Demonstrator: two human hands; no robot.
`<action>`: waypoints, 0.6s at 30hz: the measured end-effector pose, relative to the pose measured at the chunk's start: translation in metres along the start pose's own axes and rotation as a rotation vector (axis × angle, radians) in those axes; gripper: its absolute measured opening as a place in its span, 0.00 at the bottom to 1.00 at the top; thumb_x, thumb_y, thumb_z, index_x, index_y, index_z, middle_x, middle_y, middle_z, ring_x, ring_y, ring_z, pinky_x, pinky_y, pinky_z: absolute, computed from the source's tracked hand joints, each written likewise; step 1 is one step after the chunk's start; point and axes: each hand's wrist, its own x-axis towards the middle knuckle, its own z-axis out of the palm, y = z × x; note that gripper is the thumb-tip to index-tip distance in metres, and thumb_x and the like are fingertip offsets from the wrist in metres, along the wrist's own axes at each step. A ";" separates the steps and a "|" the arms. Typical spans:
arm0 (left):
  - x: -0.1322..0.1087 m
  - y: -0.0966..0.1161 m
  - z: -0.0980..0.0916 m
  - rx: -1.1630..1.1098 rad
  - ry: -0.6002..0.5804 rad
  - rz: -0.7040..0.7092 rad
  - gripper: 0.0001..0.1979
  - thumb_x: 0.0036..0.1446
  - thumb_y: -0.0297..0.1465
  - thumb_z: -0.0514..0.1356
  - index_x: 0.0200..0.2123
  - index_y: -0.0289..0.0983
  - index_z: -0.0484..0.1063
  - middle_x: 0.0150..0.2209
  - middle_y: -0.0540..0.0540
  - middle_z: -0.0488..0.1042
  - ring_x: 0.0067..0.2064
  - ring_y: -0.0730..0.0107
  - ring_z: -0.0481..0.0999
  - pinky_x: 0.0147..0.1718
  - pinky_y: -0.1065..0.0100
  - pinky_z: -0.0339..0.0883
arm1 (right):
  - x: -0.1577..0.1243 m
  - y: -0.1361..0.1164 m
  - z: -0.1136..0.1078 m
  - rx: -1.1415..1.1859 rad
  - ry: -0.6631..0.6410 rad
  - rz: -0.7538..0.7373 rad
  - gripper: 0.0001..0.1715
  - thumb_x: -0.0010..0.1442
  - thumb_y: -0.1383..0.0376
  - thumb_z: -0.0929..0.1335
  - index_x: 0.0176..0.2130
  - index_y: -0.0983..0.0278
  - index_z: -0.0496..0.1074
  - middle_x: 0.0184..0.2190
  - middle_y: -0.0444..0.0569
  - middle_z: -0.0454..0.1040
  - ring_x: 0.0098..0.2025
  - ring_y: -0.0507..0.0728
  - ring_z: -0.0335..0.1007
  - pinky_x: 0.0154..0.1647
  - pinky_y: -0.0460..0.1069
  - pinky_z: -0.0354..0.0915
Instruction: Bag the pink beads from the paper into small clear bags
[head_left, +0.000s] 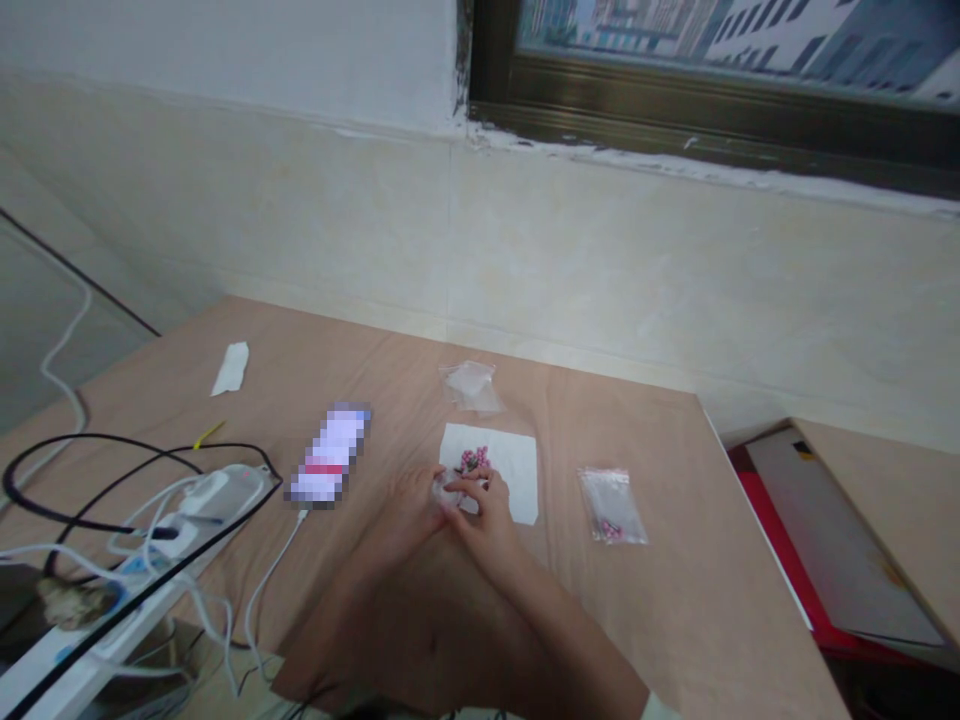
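A small clear plastic bag (pixel 444 488) sits between my two hands over the left edge of a white paper sheet (pixel 525 465). My left hand (pixel 414 497) grips the bag from the left, its fingers bent around it. From the right, my right hand (pixel 486 508) pinches at the same bag with thumb and forefinger; part of the grip is hidden. Just beyond the fingertips, a little heap of pink beads (pixel 474 459) lies on the paper. They are too small to make out in detail.
Behind the paper lies another clear bag (pixel 471 384). A zip bag (pixel 613 505) with a few pink pieces is on the right. To the left are a phone (pixel 330 455) on a white cable, a paper scrap (pixel 231 368), and a power strip (pixel 187 530) with tangled cords.
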 end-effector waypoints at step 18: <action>-0.028 0.027 -0.038 -0.481 -0.067 -0.079 0.12 0.50 0.36 0.52 0.31 0.36 0.70 0.30 0.49 0.74 0.35 0.69 0.72 0.35 0.70 0.63 | -0.021 0.006 -0.034 0.347 -0.012 0.238 0.07 0.48 0.62 0.64 0.26 0.65 0.65 0.23 0.44 0.66 0.28 0.51 0.62 0.30 0.46 0.58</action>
